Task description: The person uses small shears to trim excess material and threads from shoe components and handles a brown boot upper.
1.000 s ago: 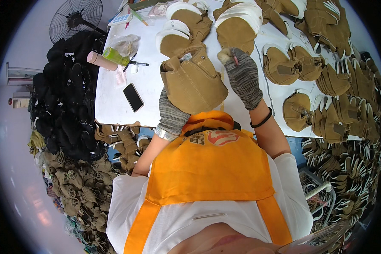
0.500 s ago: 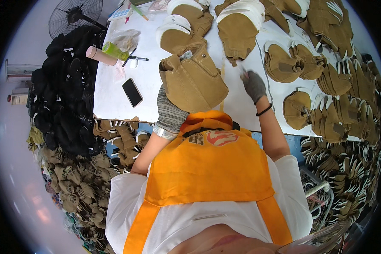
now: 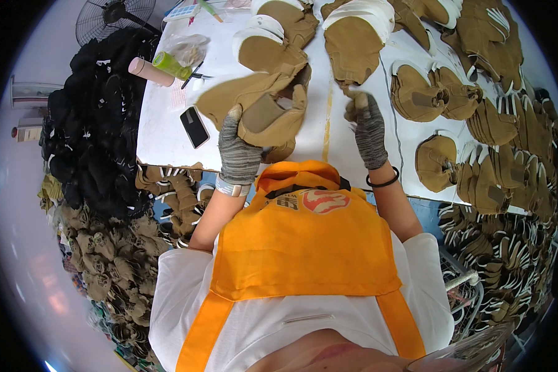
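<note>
A brown shoe upper (image 3: 273, 124) is tilted over the near part of the white table, its opening turned toward the right and its side panel showing. My left hand (image 3: 239, 155), in a grey knit glove, grips its left edge with the thumb on top. To the right of it, apart from the upper, my gloved right hand (image 3: 369, 130) is closed with curled fingers. Whatever those fingers hold, if anything, I cannot make out. Just beyond my right hand lies another brown upper (image 3: 352, 53) with white edging.
A phone (image 3: 194, 127), a pink bottle (image 3: 150, 71), a green bottle (image 3: 170, 64) and a pen lie at left on the table (image 3: 161, 139). Stacked brown uppers (image 3: 493, 121) crowd the right side. Black pieces (image 3: 99, 130) hang at far left, beside a fan (image 3: 115, 15).
The held upper has been turned and tilted, so its opening and side panel now show. My left hand's thumb has come into view on it. My right hand has shifted slightly.
</note>
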`<state>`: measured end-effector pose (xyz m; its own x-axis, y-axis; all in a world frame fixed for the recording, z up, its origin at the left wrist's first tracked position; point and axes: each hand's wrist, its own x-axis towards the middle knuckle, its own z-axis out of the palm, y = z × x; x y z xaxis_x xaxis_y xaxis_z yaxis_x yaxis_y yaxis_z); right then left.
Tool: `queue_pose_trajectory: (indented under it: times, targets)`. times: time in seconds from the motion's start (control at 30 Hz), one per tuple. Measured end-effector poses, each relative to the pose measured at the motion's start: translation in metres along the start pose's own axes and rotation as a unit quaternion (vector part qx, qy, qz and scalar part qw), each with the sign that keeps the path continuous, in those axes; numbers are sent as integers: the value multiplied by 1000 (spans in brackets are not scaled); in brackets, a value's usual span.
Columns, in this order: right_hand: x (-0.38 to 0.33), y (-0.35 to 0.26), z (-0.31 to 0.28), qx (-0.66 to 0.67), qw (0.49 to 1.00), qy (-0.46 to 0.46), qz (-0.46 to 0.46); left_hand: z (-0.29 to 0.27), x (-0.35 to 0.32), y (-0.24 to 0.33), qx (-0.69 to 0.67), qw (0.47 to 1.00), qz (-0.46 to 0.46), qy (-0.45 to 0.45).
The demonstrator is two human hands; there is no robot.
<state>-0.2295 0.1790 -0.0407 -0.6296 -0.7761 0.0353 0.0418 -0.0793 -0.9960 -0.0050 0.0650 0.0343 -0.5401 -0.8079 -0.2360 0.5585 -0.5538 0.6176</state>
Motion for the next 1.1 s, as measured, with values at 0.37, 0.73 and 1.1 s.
queue_pose_trajectory:
  times: [0.37,0.73,1.1]
  targets:
    - [-22,-91,60,153,969,-145,130,15,-12,21,113,988,100,-26]
    - [-27,-104,61,168,969,-147,108,-13,-6,22,-8,990,64,-122]
    - [-29,-115,57,41,976,-211,28,-2,0,21,-221,959,-107,-141]
